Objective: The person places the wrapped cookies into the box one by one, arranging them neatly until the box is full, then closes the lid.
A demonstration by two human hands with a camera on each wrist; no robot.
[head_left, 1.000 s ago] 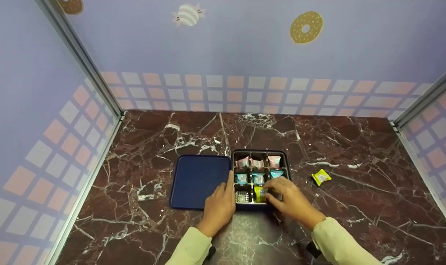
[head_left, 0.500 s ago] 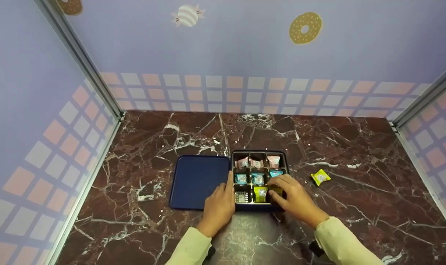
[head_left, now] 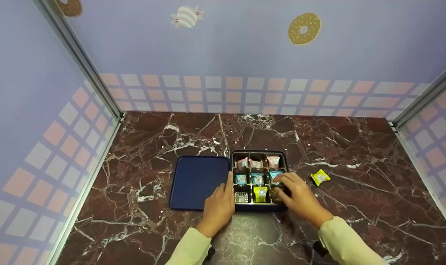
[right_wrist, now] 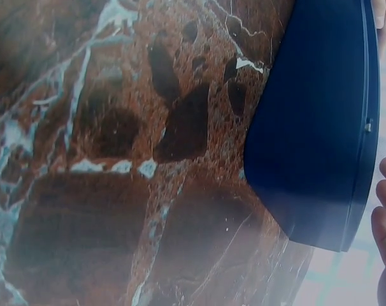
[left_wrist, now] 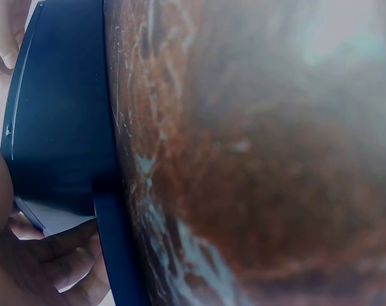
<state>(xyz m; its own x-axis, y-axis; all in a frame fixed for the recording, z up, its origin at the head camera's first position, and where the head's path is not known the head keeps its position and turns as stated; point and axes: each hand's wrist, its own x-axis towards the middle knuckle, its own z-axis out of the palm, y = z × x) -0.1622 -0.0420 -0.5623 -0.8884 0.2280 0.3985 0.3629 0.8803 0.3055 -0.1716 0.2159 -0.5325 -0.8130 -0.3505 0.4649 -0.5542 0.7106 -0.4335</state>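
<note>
A dark blue box (head_left: 260, 208) with a divided tray stands in the middle of the table. My left hand (head_left: 219, 208) rests against its left side, index finger extended along the edge; the left wrist view shows the fingers (left_wrist: 69, 264) at the box corner. My right hand (head_left: 300, 197) hovers at the front right compartment, fingers loosely bent, holding nothing that I can see. It partly hides that compartment and its shadowed, yellowish content. A yellow wrapped candy (head_left: 260, 194) lies in the front middle compartment. Blue wrapped candies (head_left: 257, 179) fill the middle row, pink ones (head_left: 256, 163) the back row.
The blue lid (head_left: 199, 182) lies flat, left of the box. One loose yellow candy (head_left: 320, 177) is on the marble-patterned table (head_left: 156, 125), right of the box. A silvery textured bottom (head_left: 241, 197) shows in the front left compartment. Patterned walls enclose the table.
My right hand has drawn back slightly to the right, uncovering the yellow candy in the front middle compartment and more of the right-hand blue candy. The left hand stays in place.
</note>
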